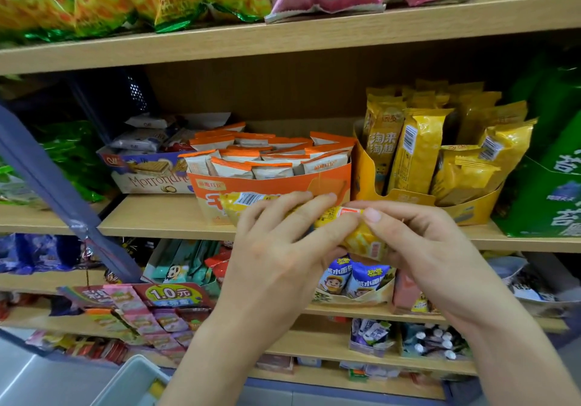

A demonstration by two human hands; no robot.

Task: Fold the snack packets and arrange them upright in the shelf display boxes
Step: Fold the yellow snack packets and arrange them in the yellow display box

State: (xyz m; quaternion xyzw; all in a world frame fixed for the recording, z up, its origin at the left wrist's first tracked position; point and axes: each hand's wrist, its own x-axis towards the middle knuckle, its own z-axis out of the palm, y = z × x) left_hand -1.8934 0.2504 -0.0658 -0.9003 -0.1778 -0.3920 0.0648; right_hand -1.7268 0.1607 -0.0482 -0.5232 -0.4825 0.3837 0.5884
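Observation:
Both hands hold one yellow snack packet (pixel 245 200) lying sideways in front of the middle shelf. My left hand (pixel 276 248) grips its left and middle part, fingers over the top. My right hand (pixel 418 248) pinches its right end, which bends downward. Behind the hands an orange display box (pixel 270 185) holds several white-and-orange packets standing upright. To its right a yellow display box (pixel 471 207) holds several matching yellow packets (pixel 415 150), upright or leaning. Part of the held packet is hidden by my fingers.
A wafer box (pixel 151 176) stands left of the orange box on the wooden shelf (pixel 163 217). A green carton (pixel 547 191) fills the right. Bagged snacks crowd the upper shelf (pixel 314 31) and lower shelves. A grey bin (pixel 132 383) sits at the bottom left.

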